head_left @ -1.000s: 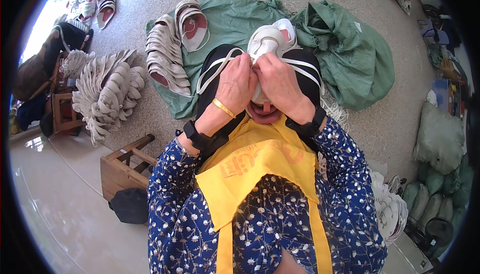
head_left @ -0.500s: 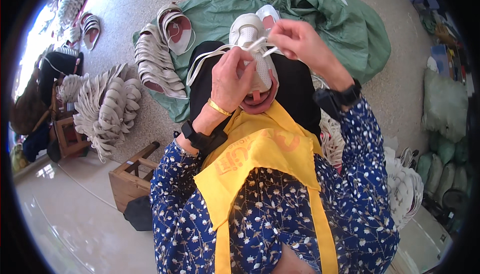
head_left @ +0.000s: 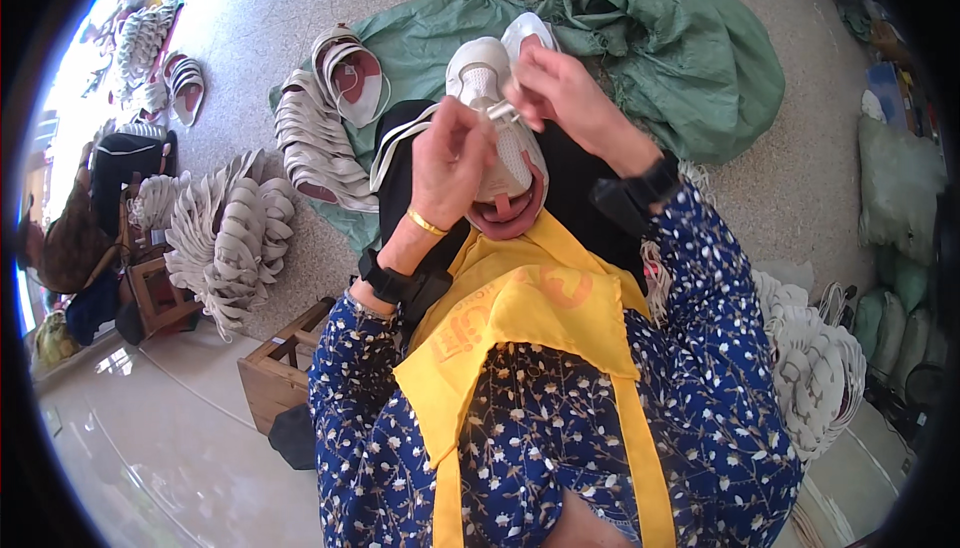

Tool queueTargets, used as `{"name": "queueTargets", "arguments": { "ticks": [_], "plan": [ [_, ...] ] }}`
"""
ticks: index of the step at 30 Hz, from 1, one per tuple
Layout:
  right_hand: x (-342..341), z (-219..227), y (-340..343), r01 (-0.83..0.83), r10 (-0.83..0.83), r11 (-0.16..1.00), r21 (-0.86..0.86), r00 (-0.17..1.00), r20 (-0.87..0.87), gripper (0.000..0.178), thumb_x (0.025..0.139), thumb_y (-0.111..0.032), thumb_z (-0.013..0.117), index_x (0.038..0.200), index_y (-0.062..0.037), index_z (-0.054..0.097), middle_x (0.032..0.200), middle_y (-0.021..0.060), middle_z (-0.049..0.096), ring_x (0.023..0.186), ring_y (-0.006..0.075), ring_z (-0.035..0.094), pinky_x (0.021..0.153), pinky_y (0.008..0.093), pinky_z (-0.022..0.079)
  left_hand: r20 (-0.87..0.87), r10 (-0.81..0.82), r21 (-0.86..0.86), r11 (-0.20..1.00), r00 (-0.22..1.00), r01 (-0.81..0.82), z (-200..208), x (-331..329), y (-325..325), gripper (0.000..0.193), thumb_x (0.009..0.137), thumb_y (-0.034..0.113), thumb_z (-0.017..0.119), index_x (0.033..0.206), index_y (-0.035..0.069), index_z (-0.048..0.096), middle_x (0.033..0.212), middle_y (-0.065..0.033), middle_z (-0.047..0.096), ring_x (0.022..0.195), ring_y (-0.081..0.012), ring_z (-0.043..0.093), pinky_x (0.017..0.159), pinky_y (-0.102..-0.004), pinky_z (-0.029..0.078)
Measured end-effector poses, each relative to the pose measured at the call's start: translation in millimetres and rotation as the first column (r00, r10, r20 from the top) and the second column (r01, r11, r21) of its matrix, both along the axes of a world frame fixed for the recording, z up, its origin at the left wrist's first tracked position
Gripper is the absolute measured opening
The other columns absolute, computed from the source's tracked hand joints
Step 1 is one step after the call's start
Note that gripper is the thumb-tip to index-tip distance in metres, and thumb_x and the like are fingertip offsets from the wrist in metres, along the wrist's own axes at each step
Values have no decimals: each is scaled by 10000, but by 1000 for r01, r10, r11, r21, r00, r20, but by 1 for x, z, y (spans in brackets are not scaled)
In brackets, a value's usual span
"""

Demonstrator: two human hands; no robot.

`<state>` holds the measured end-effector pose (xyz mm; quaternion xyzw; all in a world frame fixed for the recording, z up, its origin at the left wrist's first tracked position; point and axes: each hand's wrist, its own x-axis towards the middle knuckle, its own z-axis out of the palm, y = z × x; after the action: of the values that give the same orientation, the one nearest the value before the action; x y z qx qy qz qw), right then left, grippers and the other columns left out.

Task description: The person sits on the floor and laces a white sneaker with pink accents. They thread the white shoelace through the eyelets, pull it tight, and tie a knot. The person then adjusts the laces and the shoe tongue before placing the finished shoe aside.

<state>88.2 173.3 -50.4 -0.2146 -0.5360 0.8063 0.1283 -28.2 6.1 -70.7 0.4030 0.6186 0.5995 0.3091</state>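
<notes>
Our left hand and right hand pinch a white lace above the pale shoe on our lap, partly hiding it. A green sack lies far right, stacked shoe uppers left, a wooden stool near left.

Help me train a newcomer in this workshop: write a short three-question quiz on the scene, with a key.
1. True or false: the toe of the shoe points toward the apron.
2. On which side of the person is the wooden stool?
A) right
B) left
C) straight ahead
3. What white item shows between the left hand and the right hand?

Key:
1. False; the toe points away from it.
2. B
3. A lace
</notes>
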Motion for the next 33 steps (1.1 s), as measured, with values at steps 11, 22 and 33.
{"name": "queueTargets", "arguments": {
  "ticks": [11, 22, 33],
  "plan": [
    [312, -45, 134, 570, -556, 816, -96, 819, 141, 107, 1057, -81, 528, 950, -92, 527, 814, -20, 513, 557, 27, 380, 464, 206, 313, 316, 685, -169, 722, 657, -671, -32, -228, -281, 94, 964, 114, 700, 928, 49, 643, 839, -31, 622, 652, -85, 553, 529, -221, 418],
    [116, 5, 25, 109, -254, 867, 486, 936, 242, 157, 1009, -119, 685, 1122, -19, 733, 875, 15, 713, 586, 46, 587, 537, 214, 518, -453, 233, -145, 933, 860, -329, 16, -92, -95, 233, 942, 72, 747, 1122, 29, 606, 950, -40, 675, 763, -97, 628, 654, -273, 530],
    [47, 17, -24, -136, -92, 815, 563, 930, 357, 194, 944, -123, 735, 1040, 43, 706, 794, 70, 725, 530, 93, 619, 459, 268, 472, -403, -145, -194, 979, 904, 70, 22, -62, -4, 114, 902, 39, 707, 914, -14, 606, 865, -45, 612, 767, -125, 615, 686, -281, 517]
  ]
}}
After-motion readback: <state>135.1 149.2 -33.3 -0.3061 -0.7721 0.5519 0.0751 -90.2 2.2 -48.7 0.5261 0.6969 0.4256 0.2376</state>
